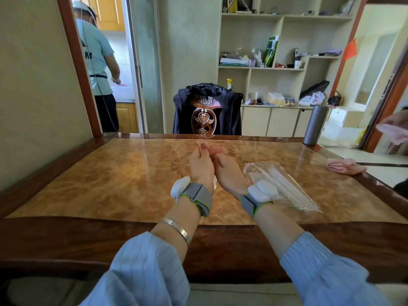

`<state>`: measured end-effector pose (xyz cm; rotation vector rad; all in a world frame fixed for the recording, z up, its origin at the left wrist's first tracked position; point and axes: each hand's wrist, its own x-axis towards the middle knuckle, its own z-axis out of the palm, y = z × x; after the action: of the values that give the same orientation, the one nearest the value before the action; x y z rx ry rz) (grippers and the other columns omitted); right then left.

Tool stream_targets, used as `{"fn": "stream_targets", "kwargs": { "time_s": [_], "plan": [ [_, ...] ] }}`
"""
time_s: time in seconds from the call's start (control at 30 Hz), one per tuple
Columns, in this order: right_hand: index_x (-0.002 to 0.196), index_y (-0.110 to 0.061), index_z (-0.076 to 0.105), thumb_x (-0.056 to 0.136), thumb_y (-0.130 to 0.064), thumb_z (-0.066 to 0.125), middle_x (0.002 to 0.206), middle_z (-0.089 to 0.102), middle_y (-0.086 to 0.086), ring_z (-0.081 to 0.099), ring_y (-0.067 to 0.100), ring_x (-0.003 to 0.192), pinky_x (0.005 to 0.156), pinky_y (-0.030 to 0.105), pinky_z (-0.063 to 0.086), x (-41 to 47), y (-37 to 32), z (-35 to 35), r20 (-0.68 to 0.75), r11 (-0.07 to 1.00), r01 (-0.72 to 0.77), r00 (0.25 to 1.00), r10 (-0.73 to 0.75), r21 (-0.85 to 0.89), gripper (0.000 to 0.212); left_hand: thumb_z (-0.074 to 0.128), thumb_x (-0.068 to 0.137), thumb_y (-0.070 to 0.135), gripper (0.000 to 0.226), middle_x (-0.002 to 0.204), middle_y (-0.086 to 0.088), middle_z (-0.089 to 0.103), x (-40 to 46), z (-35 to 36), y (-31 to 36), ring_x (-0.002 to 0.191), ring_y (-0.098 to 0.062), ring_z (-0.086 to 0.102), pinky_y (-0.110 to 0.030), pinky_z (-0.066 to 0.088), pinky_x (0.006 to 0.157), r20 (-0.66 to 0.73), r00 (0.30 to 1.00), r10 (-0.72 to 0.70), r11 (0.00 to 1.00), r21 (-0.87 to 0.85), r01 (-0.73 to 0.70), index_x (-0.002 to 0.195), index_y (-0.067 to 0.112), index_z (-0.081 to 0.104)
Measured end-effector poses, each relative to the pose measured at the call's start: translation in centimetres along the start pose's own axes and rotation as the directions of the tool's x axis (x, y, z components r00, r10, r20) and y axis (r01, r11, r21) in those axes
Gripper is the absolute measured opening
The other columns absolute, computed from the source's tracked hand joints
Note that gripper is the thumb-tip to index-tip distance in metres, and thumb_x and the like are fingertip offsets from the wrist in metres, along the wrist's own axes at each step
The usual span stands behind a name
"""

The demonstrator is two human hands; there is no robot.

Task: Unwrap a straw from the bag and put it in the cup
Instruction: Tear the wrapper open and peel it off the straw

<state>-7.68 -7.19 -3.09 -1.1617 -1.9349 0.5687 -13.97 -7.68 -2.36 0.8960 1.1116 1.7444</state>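
Observation:
My left hand (202, 164) and my right hand (227, 173) meet above the middle of the table. Their fingertips pinch together on a thin, clear wrapped straw (199, 142), of which only a faint glint past the fingers shows. To the right of my right wrist a clear plastic bag of straws (284, 184) lies flat on the table, with several long straws inside. A tall grey metal tumbler (314, 124) stands at the table's far right corner, well away from both hands. No other cup is visible.
The wooden table (110, 177) has a glossy top. A pink cloth (345, 165) lies at its right edge. A chair draped with a dark jacket (206, 109) faces me across the table. A person (99, 62) stands in the doorway at the back left.

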Motion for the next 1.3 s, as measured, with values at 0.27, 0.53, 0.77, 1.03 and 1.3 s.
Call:
{"fn": "stream_targets", "kwargs": {
  "time_s": [0.27,0.53,0.77,1.03,1.3],
  "plan": [
    [0.096,0.006,0.062,0.098,-0.009,0.035,0.093,0.067,0.022,0.060,0.034,0.085,0.073,0.040,0.047,-0.7,-0.1,0.7,-0.081,0.993,0.013,0.997,-0.003,0.119,0.031,0.030,0.103,0.020,0.042,0.080,0.001,0.067,-0.5,0.2,-0.8,0.084,-0.015,0.062,-0.026,0.047,0.091,0.008,1.000,0.018,1.000,0.017,-0.018,0.064,0.019,0.047],
    [0.105,0.006,0.061,0.099,-0.011,0.032,0.103,0.064,0.027,0.061,0.037,0.090,0.081,0.044,0.048,-0.7,0.3,0.1,-0.037,0.996,0.015,0.999,-0.011,0.093,0.033,0.035,0.102,0.020,0.038,0.072,0.004,0.057,-0.6,-0.3,-1.0,0.073,-0.007,0.055,-0.011,0.047,0.061,0.039,0.998,-0.049,0.993,0.107,0.044,0.068,0.017,0.052],
    [0.081,-0.010,0.054,0.099,-0.012,0.032,0.054,0.043,-0.006,0.040,0.001,0.042,0.040,0.011,0.030,-1.0,0.5,-0.9,0.074,0.991,-0.069,0.995,0.060,0.113,0.029,0.038,0.101,0.026,0.029,0.081,0.002,0.062,-0.2,-0.7,-0.7,0.078,-0.010,0.057,-0.020,0.045,0.069,0.084,0.995,-0.046,0.990,0.135,0.034,0.085,0.015,0.060],
    [0.066,-0.016,0.050,0.101,-0.025,0.031,0.051,0.047,-0.001,0.034,0.013,0.040,0.034,0.016,0.027,-1.3,0.7,-0.5,0.143,0.979,-0.146,0.982,0.126,0.143,0.040,0.034,0.102,0.026,0.036,0.082,-0.004,0.069,-0.1,-0.5,0.0,0.076,-0.016,0.063,-0.023,0.045,0.059,-0.023,1.000,-0.008,0.997,0.073,0.010,0.071,0.020,0.051],
    [0.094,0.009,0.064,0.098,-0.010,0.035,0.075,0.059,0.008,0.056,0.024,0.066,0.060,0.033,0.046,-0.7,0.7,0.6,0.051,0.990,-0.077,0.996,0.072,0.122,0.035,0.033,0.102,0.022,0.037,0.070,0.000,0.065,-0.4,-0.1,-0.9,0.073,-0.015,0.061,-0.027,0.048,0.080,-0.042,0.998,0.037,0.996,0.080,-0.034,0.067,0.019,0.048]
  ]
}}
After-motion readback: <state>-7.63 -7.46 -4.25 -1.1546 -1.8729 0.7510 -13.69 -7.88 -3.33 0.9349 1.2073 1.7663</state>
